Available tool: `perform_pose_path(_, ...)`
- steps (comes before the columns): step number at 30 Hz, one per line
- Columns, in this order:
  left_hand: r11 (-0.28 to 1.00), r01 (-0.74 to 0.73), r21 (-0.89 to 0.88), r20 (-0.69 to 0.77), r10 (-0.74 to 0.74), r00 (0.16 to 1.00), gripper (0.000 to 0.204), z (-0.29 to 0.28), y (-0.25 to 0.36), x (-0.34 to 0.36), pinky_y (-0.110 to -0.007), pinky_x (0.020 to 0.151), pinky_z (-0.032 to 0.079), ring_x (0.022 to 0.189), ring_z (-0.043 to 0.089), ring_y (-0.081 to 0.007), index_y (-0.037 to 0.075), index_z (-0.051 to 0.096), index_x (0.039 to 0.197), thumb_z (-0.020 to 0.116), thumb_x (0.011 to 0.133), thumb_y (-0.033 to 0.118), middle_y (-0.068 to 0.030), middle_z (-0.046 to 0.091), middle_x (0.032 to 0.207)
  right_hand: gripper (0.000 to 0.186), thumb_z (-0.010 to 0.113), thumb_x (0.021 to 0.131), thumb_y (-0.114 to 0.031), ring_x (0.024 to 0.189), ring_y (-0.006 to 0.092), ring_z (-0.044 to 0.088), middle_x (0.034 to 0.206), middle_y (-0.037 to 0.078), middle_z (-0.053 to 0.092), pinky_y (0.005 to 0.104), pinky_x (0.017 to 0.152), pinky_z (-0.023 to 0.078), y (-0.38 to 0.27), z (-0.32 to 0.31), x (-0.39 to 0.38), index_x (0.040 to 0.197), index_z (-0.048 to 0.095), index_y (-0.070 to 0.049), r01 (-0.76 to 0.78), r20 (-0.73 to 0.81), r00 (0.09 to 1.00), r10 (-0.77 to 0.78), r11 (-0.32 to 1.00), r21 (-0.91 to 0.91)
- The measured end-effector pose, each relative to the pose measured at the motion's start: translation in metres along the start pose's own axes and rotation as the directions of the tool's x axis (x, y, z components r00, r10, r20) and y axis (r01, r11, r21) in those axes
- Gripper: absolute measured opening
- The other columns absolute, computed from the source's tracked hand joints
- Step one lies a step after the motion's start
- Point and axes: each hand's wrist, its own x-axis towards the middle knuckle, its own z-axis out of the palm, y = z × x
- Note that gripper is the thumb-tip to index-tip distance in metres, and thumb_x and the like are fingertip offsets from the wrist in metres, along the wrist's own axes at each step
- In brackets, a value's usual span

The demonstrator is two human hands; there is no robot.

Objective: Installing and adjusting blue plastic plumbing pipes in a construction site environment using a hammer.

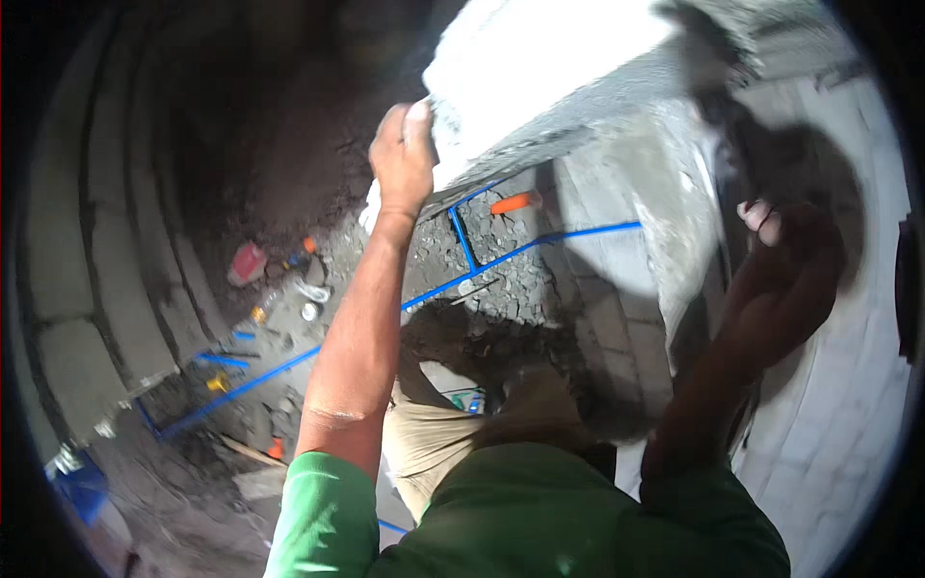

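Note:
My left hand [403, 159] is raised ahead of me, its fingers closed at the left edge of a rough, pale slab [540, 82]. The slab's top is washed out by bright light, and its grey side faces me. Over on the right, in shadow, is my right hand [779, 236] with its fingers curled in. A small lit patch shows at its fingertips. Whatever it may hold is too dark to make out. Close by that hand stands a pale block wall [819, 414].
Below run thin blue pipes [472, 268] over rubble [515, 289], with a short orange tube [512, 203] among them. A grey block wall [72, 241] curves along the left. Loose litter, including a red item [248, 263] and a wooden stick [252, 450], lies on the ground.

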Motion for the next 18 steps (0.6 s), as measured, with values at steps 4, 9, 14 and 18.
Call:
perform_pose_path(4,0.998,-0.024,0.063,0.042,0.022,0.999,0.037,0.008,0.018,-0.001,-0.031,0.058,0.046,0.061,0.054,-0.0125,0.004,0.061,0.094,0.048,0.1,0.039,-0.0056,0.056,0.066,0.027,0.045,0.1,-0.013,0.091,0.0206,0.061,0.096,0.013,0.064,0.0323,0.087,0.049,-0.003,-0.098,-0.021,0.1,0.063,0.006,-0.357,-0.28,0.924,0.26,0.848,-0.392)
perform_pose_path(9,0.991,0.058,0.123,0.219,-0.084,0.972,0.037,-0.002,0.022,0.005,-0.029,0.058,0.044,0.061,0.049,-0.0107,0.005,0.058,0.097,0.042,0.103,0.037,-0.0007,0.053,0.068,0.029,0.045,0.101,-0.019,0.089,0.0204,0.061,0.097,0.011,0.065,0.0321,0.088,0.047,-0.021,-0.143,-0.081,0.106,0.065,0.003,-0.45,-0.34,0.893,0.294,0.564,-0.693)
perform_pose_path(14,0.981,0.067,0.185,0.189,-0.102,0.977,0.044,-0.004,0.008,0.007,-0.027,0.067,0.044,0.073,0.049,-0.011,0.001,0.058,0.115,0.043,0.103,0.04,-0.0021,0.057,0.087,0.027,0.056,0.094,-0.022,0.102,0.027,0.061,0.108,0.013,0.065,0.0367,0.094,0.045,-0.02,-0.16,-0.162,0.109,0.064,-0.001,-0.638,-0.389,0.767,0.51,0.673,-0.375)
perform_pose_path(18,0.979,0.015,0.202,0.286,-0.074,0.955,0.05,-0.009,-0.008,0.008,-0.032,0.079,0.046,0.084,0.054,-0.0178,-0.006,0.054,0.122,0.039,0.104,0.039,-0.0112,0.063,0.096,0.05,0.053,0.095,-0.046,0.108,0.0248,0.061,0.116,0.013,0.065,0.0358,0.096,0.045,-0.016,-0.17,-0.175,0.113,0.065,-0.001,-0.632,-0.373,0.775,0.51,0.622,-0.463)
